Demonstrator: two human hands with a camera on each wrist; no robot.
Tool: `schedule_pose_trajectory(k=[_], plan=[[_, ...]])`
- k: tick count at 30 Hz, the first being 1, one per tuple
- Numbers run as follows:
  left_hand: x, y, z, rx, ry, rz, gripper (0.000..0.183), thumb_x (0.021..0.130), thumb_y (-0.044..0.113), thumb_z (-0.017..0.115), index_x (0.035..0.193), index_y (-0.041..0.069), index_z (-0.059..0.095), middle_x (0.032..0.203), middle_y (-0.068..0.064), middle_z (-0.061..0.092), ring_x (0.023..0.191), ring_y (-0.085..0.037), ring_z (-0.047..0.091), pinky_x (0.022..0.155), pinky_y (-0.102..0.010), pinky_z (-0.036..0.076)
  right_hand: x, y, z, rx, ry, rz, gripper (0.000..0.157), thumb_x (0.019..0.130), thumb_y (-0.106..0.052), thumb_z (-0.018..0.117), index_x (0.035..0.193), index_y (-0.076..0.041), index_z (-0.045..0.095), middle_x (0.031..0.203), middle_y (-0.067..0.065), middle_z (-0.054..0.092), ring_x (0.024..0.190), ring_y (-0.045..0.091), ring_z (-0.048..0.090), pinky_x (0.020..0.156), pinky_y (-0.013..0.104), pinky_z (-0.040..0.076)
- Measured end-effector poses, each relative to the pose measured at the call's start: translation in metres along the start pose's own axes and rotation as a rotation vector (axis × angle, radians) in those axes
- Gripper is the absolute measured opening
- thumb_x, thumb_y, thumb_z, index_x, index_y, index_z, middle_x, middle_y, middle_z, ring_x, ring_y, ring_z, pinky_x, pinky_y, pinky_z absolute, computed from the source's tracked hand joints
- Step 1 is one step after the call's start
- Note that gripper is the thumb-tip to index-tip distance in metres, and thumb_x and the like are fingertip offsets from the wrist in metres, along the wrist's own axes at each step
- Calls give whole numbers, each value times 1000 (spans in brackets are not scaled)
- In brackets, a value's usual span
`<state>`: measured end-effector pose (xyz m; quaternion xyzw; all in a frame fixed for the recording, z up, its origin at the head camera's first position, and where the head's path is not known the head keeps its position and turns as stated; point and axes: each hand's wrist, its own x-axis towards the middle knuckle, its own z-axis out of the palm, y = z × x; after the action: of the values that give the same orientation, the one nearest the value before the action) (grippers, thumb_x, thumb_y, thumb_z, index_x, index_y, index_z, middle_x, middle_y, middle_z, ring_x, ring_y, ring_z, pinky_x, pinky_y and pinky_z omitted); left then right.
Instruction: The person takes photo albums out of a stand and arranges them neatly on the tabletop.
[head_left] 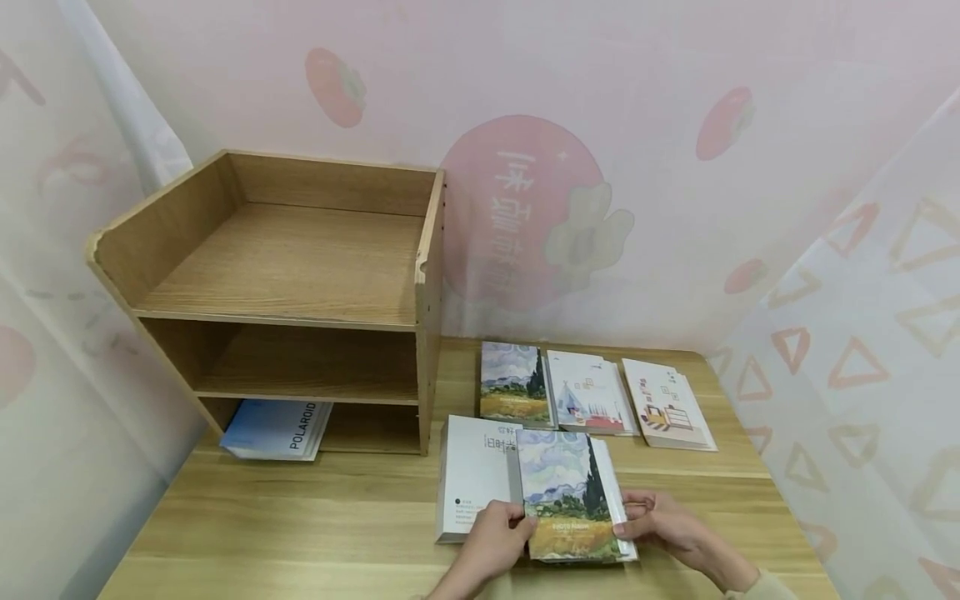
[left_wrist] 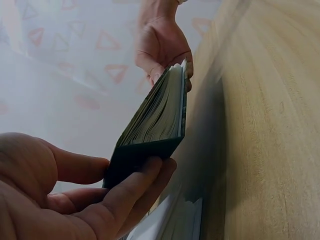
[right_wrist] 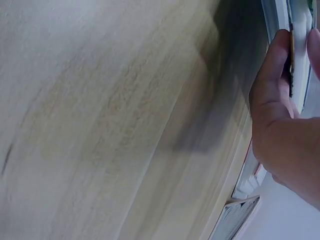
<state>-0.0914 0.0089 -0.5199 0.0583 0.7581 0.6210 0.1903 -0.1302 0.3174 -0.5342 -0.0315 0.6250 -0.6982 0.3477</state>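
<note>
A photo album (head_left: 566, 492) with a painted landscape cover is held between both hands. My left hand (head_left: 491, 542) grips its left edge near the lower corner, thumb on the cover and fingers beneath. At the right edge, my right hand (head_left: 667, 529) pinches it between thumb and fingers. In the left wrist view the album (left_wrist: 155, 115) is raised off the tabletop, its page edges showing between dark covers. A white album (head_left: 476, 479) with printed characters lies just left, partly covered by the held one. The right wrist view shows my right hand (right_wrist: 285, 115) at the album's edge.
Behind lie three albums in a row: a landscape one (head_left: 513, 383), a white one with a tent picture (head_left: 588, 392) and another white one (head_left: 667, 404). A wooden shelf unit (head_left: 281, 262) stands left, with a blue POLAROID album (head_left: 273, 429) in its bottom compartment.
</note>
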Motion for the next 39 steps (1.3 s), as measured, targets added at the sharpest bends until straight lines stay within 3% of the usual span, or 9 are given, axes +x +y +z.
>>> schedule_pose_trajectory(k=[11, 19, 26, 31, 39], plan=[[2, 0, 8, -22, 46, 15, 43, 98, 10, 61, 61, 15, 40, 50, 4, 39, 44, -12, 34, 44, -25, 30, -2, 2, -7, 51, -52, 29, 32, 93, 6, 59, 124, 8, 61, 101, 13, 71, 90, 19, 68, 82, 34, 57], [12, -1, 13, 51, 72, 68, 45, 97, 8, 61, 58, 16, 40, 48, 6, 41, 41, -8, 36, 41, -22, 29, -2, 1, -18, 45, -24, 59, 32, 97, 2, 55, 128, 7, 59, 110, 15, 69, 94, 24, 68, 85, 37, 56], [17, 2, 17, 97, 102, 91, 44, 96, 8, 63, 58, 16, 42, 49, 7, 39, 42, -8, 36, 41, -22, 31, -1, -3, -25, 33, 14, 99, 24, 96, 2, 55, 118, 2, 66, 102, 11, 71, 89, 20, 68, 82, 35, 57], [20, 0, 16, 124, 125, 88, 46, 94, 6, 63, 58, 17, 38, 51, 7, 41, 43, -7, 38, 41, -21, 31, 1, 0, -29, 19, 35, 114, 19, 95, 3, 58, 110, 0, 70, 100, 12, 71, 88, 22, 69, 81, 35, 58], [27, 0, 16, 119, 107, 64, 46, 94, 6, 64, 58, 17, 38, 50, 7, 38, 43, -8, 34, 42, -22, 28, 6, 4, -35, 45, 111, 150, 20, 93, 3, 61, 110, -1, 72, 99, 11, 72, 87, 19, 69, 78, 31, 58]])
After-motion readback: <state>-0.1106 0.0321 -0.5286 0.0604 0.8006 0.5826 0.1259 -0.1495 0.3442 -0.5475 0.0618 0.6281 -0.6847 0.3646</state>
